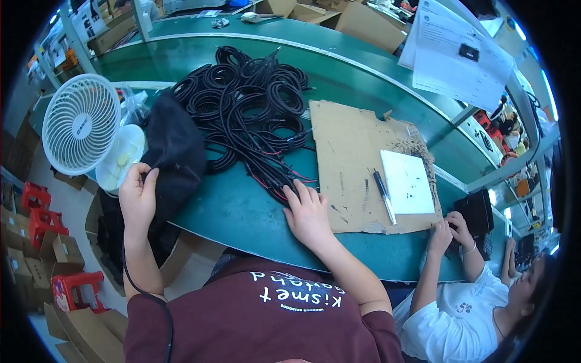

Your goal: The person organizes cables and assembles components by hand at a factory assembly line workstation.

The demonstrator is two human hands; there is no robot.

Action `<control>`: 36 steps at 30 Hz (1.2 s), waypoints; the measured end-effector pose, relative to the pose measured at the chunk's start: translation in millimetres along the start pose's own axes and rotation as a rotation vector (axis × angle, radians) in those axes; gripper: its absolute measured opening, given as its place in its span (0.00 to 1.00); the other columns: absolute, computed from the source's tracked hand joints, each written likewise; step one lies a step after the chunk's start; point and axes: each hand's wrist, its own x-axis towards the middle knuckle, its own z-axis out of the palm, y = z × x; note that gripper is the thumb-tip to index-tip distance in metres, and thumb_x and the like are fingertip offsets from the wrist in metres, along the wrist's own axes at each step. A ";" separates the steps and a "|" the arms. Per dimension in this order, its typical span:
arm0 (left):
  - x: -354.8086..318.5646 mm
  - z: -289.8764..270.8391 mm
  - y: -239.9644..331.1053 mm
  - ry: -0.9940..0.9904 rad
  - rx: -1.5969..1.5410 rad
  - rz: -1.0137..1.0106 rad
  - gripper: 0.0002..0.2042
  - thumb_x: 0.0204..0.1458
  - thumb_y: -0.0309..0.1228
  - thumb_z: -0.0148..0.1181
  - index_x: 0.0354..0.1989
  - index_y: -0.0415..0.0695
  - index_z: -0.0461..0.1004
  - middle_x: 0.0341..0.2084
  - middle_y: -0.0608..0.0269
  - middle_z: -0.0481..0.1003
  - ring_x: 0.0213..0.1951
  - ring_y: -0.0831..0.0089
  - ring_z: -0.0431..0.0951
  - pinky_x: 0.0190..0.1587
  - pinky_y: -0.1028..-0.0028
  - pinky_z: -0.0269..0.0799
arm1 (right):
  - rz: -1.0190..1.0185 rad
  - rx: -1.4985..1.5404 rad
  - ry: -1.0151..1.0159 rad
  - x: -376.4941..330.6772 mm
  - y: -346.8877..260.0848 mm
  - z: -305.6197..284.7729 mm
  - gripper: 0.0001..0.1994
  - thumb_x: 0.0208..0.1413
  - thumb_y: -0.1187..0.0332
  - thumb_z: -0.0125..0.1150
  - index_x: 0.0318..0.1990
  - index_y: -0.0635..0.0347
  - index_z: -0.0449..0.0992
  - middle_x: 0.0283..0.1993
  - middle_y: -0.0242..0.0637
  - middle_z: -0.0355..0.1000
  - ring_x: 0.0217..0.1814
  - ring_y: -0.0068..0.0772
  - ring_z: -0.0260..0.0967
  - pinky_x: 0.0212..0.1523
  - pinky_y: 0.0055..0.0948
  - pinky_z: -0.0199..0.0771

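Note:
My left hand (138, 192) is closed in a pinch beside a black cloth (175, 142). A small dark bit shows at its fingertips, too little to name. A thin black cord (128, 266) runs from near that wrist down along my forearm. On the green table, my right hand (307, 213) rests with fingers apart. Its fingertips touch the ends of black cables (266, 160), where red wires stick out. Behind them, many more black cables lie coiled in a large heap (260, 91).
A white fan (82, 124) stands at the left. Right of the cables lies a cardboard sheet (348, 163) with a white pad (407, 181) and a pen (384, 196). At the right, a co-worker's hands (451, 233) work near a black box (475, 213). Red stools (75, 290) stand at lower left.

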 end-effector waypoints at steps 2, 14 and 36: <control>10.5 10.4 -18.7 0.008 0.129 0.003 0.06 0.51 0.27 0.57 0.29 0.39 0.68 0.16 0.61 0.64 0.18 0.72 0.62 0.24 0.73 0.59 | -0.008 -0.041 -0.044 2.9 -6.0 -9.6 0.26 0.43 0.64 0.63 0.53 0.56 0.67 0.57 0.45 0.61 0.56 0.43 0.59 0.53 0.44 0.56; 36.9 43.7 -7.6 0.075 0.438 0.296 0.10 0.46 0.28 0.60 0.36 0.41 0.69 0.34 0.53 0.65 0.38 0.56 0.66 0.41 0.61 0.60 | 0.440 0.419 0.046 227.4 109.6 -16.6 0.32 0.53 0.49 0.54 0.55 0.69 0.63 0.52 0.57 0.66 0.55 0.51 0.65 0.53 0.38 0.65; 23.8 183.3 -1.5 -0.631 0.163 0.875 0.29 0.30 0.42 0.68 0.48 0.57 0.71 0.36 0.69 0.66 0.47 0.67 0.64 0.54 0.44 0.49 | 0.700 1.083 -0.304 415.0 173.9 88.2 0.31 0.41 0.48 0.68 0.49 0.59 0.68 0.33 0.34 0.72 0.26 0.22 0.70 0.17 0.18 0.63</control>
